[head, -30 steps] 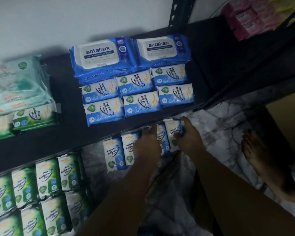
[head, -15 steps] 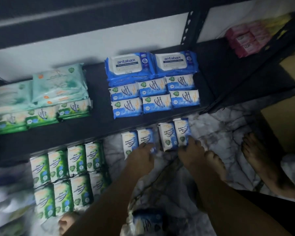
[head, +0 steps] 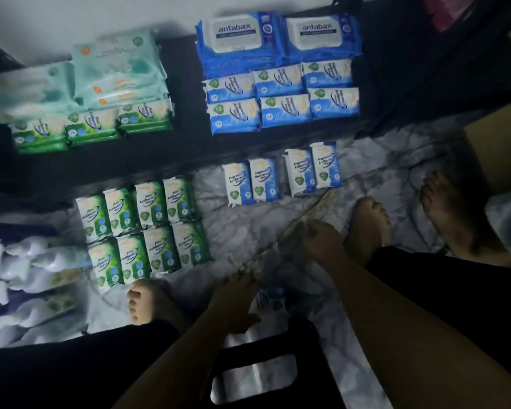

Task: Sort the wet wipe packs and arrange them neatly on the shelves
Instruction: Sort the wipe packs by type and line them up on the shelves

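Observation:
Several small blue wipe packs (head: 281, 176) stand in a row on the marble floor in front of the black shelf (head: 186, 149). My left hand (head: 238, 296) hovers low with fingers spread, just left of a loose blue pack (head: 273, 301) near the stool. My right hand (head: 322, 242) hangs blurred below the blue row, with nothing visible in it. On the shelf lie two large antabax packs (head: 239, 33), small blue packs (head: 282, 98) in front of them, small green packs (head: 92, 126) and pale green large packs (head: 115, 63). Several green packs (head: 143, 228) stand on the floor at left.
White and purple packs (head: 27, 276) lie heaped at the far left on the floor. A black stool (head: 263, 364) sits between my legs. My bare feet (head: 148, 304) are on the floor; another bare foot (head: 446, 211) stands at right beside a brown box (head: 496, 149).
Both hands have let go of the blue floor packs and pulled back toward me. The view has tilted down, showing more floor and the stool.

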The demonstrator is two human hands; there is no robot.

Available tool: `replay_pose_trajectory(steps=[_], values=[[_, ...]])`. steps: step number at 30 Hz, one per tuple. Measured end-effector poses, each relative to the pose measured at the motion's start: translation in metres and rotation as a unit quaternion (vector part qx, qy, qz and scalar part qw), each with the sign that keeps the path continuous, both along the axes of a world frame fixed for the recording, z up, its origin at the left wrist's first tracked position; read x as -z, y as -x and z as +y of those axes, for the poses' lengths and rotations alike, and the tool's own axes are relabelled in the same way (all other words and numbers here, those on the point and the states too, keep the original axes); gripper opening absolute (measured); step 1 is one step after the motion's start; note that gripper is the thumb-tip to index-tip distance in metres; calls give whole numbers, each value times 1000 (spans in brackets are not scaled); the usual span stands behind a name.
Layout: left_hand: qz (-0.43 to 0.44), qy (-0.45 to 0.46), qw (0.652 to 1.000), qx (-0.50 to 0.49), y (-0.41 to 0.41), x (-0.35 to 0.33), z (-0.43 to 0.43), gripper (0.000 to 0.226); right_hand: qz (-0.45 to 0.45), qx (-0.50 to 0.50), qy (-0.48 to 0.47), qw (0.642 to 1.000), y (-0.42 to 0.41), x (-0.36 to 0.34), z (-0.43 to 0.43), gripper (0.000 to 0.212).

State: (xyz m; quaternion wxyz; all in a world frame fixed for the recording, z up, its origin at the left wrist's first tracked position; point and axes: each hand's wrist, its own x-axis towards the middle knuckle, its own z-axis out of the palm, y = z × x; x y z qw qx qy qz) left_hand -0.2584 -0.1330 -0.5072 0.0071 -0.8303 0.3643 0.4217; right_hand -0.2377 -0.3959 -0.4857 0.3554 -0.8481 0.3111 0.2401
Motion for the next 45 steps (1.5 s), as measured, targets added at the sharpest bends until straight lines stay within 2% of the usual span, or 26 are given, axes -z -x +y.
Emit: replay_pose_trajectory(steps=[2, 7, 10, 14, 16, 18, 20, 22, 24, 27, 33, 36, 39, 42, 43, 45], values=[[-26, -23, 999, 28, 9, 4, -1, 92, 22, -9, 12, 1000, 4, 5, -1, 31], [-94, 8, 995, 32, 9, 13, -5, 64, -4, -27, 23, 999, 1, 9, -2, 27], [-93, 37, 995, 15, -6, 17, -8, 62, -11, -60, 27, 998, -5, 9, 0, 42], [-49, 88, 995, 5, -30, 20, -13, 76, 12, -28, 5, 1000, -8, 20, -6, 62], [-17, 128, 988, -84, -42, 17, -18, 84, 13, -32, 7, 999, -13, 7, -4, 54], [-7, 173, 969, -176, -55, 9, -24, 71, -2, -37, 6, 999, -20, 1, -4, 36], [-3, 214, 955, -204, -70, 0, -33, 49, -6, 0, -78, 997, -27, -1, -4, 35], [11, 257, 940, -223, -85, -15, -43, 47, 15, 15, -203, 979, -34, -5, -1, 39], [13, 292, 926, -241, -103, -33, -53, 45, 42, -5, -257, 965, -41, -9, 3, 41], [12, 286, 927, -241, -126, -50, -63, 49, -1, -41, -237, 971, -49, -16, 8, 47], [7, 300, 913, -275, -155, -47, -71, 64, -41, -17, -184, 982, -65, -15, -1, 16], [-10, 313, 903, -295, -167, -44, -80, 69, -40, -22, -159, 986, -78, -21, -13, 11], [-51, 351, 883, -308, -192, -47, -88, 71, -62, 27, -168, 984, -102, -34, -29, 7], [-141, 364, 868, -308, -227, -55, -87, 66, -104, 111, -190, 970, -139, -52, -43, 8], [-177, 361, 864, -303, -239, -59, -87, 63, -125, 159, -218, 955, -152, -59, -46, 14], [-240, 342, 858, -297, -264, -61, -87, 60, -176, 261, -306, 898, -180, -71, -49, 35]])
